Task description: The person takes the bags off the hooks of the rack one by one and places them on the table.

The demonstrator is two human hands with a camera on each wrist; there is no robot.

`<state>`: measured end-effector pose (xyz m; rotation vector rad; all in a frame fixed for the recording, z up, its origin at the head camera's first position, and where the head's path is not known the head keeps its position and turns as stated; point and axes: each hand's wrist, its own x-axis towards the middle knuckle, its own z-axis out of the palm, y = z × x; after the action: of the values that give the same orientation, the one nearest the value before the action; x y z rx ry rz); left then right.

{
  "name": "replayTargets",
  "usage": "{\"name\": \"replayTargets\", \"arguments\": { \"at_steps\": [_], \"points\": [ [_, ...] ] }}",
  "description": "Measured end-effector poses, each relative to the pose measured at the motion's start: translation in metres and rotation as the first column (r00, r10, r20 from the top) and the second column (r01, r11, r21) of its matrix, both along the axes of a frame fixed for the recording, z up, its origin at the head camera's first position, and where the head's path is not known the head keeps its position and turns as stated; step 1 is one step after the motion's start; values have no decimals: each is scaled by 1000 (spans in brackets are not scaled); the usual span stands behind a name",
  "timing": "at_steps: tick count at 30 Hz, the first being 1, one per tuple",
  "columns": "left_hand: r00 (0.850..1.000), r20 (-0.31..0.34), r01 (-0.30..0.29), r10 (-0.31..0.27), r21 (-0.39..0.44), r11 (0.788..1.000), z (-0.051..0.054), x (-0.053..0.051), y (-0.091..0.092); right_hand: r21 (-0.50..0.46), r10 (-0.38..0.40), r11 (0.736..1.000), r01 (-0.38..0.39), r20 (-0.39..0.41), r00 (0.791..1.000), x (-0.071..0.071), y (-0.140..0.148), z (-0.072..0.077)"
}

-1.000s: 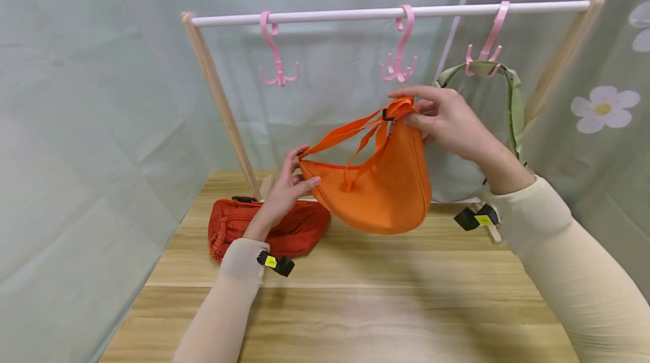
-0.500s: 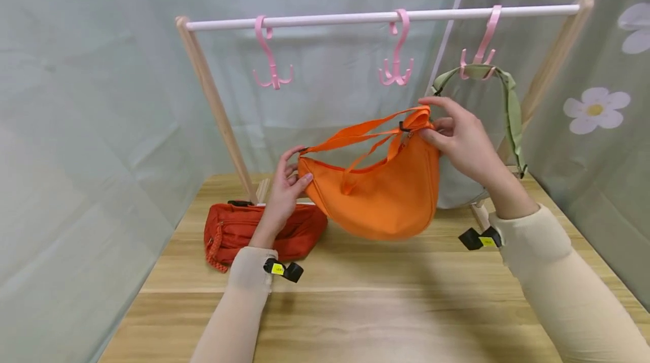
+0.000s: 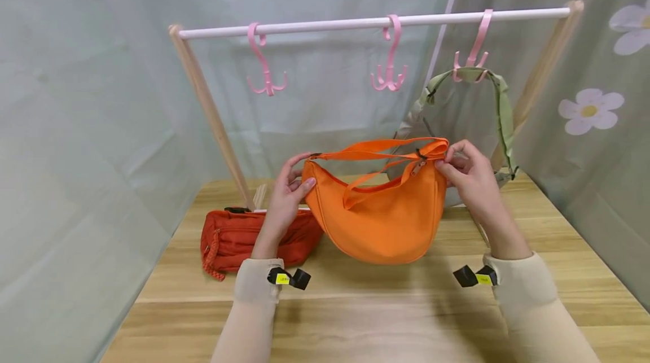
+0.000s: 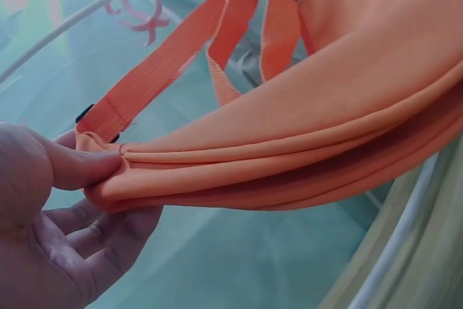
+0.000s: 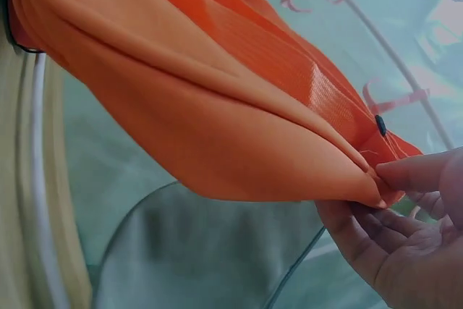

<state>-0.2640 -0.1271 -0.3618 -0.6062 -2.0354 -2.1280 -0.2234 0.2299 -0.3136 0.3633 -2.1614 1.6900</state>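
An orange bag (image 3: 381, 222) hangs in the air between both hands, its strap (image 3: 360, 151) lying loosely folded along the top. The left hand (image 3: 282, 199) pinches the bag's left upper corner between thumb and fingers; the left wrist view shows the thumb on the seam by a black buckle (image 4: 85, 113). At the right upper corner, the right hand (image 3: 474, 185) pinches the fabric beside the strap's end, and the right wrist view shows fingers beneath that corner (image 5: 372, 193). Slack strap drapes over the bag's front.
Behind stands a rack with a white rail (image 3: 325, 25) bearing pink hooks (image 3: 390, 64). A grey bag with a green strap (image 3: 504, 109) hangs from the right hook, partly hidden. A red bag (image 3: 233, 239) lies on the wooden table (image 3: 355, 318) at left, behind the left forearm.
The right hand and its end of the orange bag have moved down, so the bag hangs more level. The left hand keeps its hold. The whole scene has shifted slightly in the head view.
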Motion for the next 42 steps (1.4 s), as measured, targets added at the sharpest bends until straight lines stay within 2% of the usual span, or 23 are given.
{"name": "replayTargets", "arguments": {
  "at_steps": [3,7,15,19,23,26,30,33,38,42],
  "points": [
    [1000,1,4,-4,-11,1000,-2,1,1,-55,-2,998,3,16,1000,2,1,-10],
    [1000,-7,6,-6,-29,1000,-5,1,2,-54,-18,998,20,33,999,4,3,-19],
    [1000,-4,10,-10,-59,998,-13,-3,6,66,-101,993,99,32,994,2,5,-30],
    [999,26,22,-20,-80,997,-19,-5,8,142,-128,983,121,42,991,0,7,-33],
    [998,63,27,-22,-85,996,-28,-9,11,146,-119,984,104,100,988,-5,10,-38],
    [995,96,17,-7,-103,995,-38,-14,14,105,-89,992,71,180,980,-11,13,-47],
    [987,158,5,24,-180,984,-53,-20,19,39,-46,999,36,300,953,-20,16,-63],
    [983,180,0,43,-232,973,-61,-23,21,24,-41,999,35,340,939,-24,18,-73],
    [984,153,-38,90,-313,949,-69,-25,25,57,-44,998,25,345,937,-27,18,-80],
    [982,141,-63,127,-389,919,-71,-26,26,100,13,994,-54,376,927,-28,18,-83]
  ]
}}
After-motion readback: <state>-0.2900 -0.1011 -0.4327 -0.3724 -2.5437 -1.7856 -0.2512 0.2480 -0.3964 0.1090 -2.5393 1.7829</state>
